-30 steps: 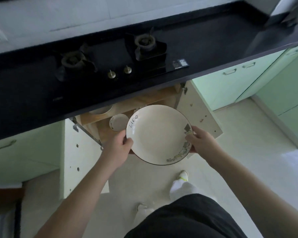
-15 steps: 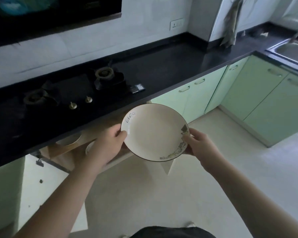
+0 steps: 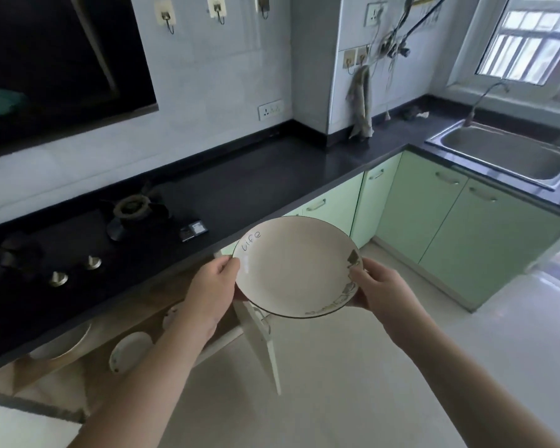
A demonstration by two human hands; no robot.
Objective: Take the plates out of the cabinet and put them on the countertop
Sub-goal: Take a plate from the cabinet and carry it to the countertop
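I hold a cream plate [image 3: 293, 266] between both hands, in the air in front of the black worktop [image 3: 256, 176] and above the open cabinet [image 3: 117, 344]. My left hand [image 3: 212, 294] grips its left rim, thumb on top and fingers curled beneath. My right hand [image 3: 380, 291] grips the right rim, thumb lying on the edge beside the dark printed pattern. The plate tilts slightly toward me, with "Life" written near its far left edge. Below the worktop, two more plates [image 3: 130, 350] show inside the cabinet, whose door [image 3: 262, 344] stands open. A gas hob [image 3: 78, 240] sits to the left, a sink [image 3: 505, 153] at the far right.
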